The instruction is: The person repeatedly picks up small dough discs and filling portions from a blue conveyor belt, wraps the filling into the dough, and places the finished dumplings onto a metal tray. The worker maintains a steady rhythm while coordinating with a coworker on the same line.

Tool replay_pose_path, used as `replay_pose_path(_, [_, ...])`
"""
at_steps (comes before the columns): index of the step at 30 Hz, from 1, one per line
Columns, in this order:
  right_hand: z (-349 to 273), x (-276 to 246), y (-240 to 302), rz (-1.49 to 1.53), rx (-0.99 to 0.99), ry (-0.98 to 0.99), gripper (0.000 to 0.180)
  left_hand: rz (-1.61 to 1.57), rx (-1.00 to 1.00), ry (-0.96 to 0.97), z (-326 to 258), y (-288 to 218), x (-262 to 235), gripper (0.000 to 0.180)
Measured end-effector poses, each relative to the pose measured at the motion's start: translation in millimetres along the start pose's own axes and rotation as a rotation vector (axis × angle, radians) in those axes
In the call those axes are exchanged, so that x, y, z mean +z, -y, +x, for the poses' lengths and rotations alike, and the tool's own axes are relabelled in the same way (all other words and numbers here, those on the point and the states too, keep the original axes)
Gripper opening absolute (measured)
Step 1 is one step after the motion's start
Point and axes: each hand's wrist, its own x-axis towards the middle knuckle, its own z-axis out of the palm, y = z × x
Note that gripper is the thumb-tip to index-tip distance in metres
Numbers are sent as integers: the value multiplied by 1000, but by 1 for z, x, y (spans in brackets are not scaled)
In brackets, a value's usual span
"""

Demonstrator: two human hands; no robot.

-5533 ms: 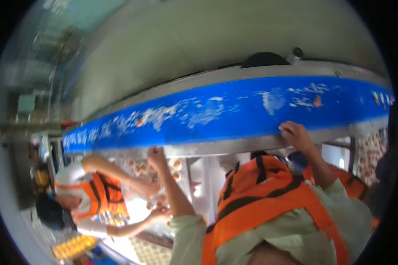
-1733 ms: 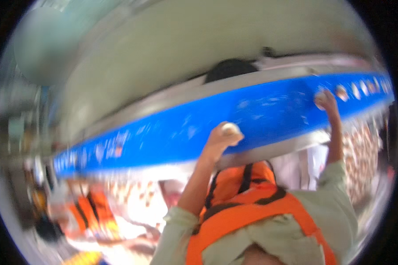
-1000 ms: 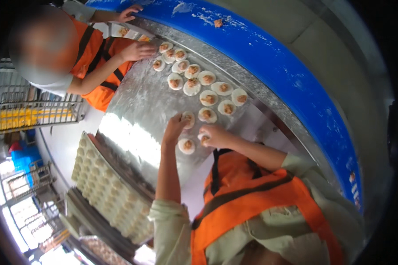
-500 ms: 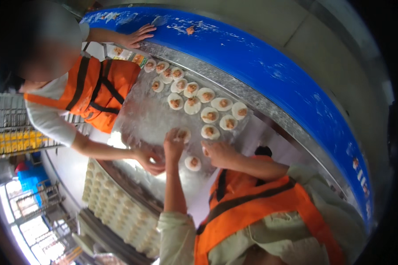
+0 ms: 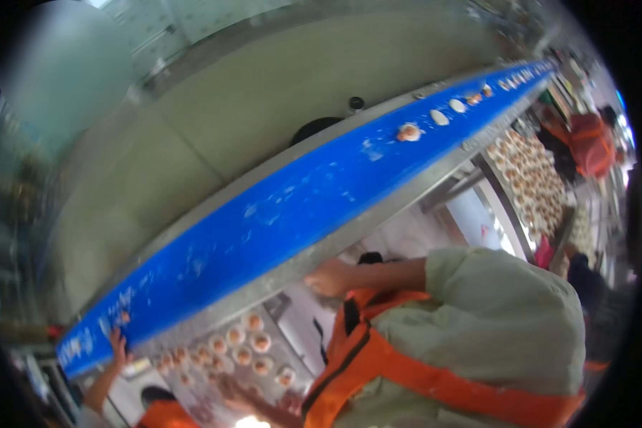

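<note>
My right hand (image 5: 329, 277) is held beside the metal edge of the blue conveyor belt (image 5: 292, 207), above a gap. Its fingers are curled; whatever they hold, if anything, is hidden. Low in the view my left hand (image 5: 237, 392) is over the metal table (image 5: 292, 349), smeared by motion, so its fingers cannot be read. Near it lie several round white dough wrappers with orange-brown filling, among them one wrapper (image 5: 262, 342) at the table's right part.
A co-worker's hand (image 5: 119, 345) rests at the belt's near-left edge. Farther right on the belt come a filled wrapper (image 5: 409, 133) and a bare white wrapper (image 5: 439, 117). A tray of filled wrappers (image 5: 528, 178) stands at right, near another person in orange (image 5: 590, 146).
My view has swung right and up along the belt, so the table now sits lower left. My right hand is now beside the belt's edge, away from the wrappers.
</note>
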Motion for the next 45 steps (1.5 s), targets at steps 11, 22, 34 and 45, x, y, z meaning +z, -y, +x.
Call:
replay_pose_path(11, [-171, -241, -317, -110, 832, -1049, 14, -246, 576, 660, -50, -286, 308, 21])
replay_pose_path(22, [-104, -252, -326, -131, 139, -433, 29, 267, 893, 833, -158, -386, 522, 22])
replay_pose_path(34, [-179, -287, -388, 148, 423, -554, 30, 31, 626, 815, -176, -399, 518, 14])
replay_pose_path(45, [-166, -316, -410, -87, 530, -226, 42, 464, 763, 724, -185, -412, 535, 24])
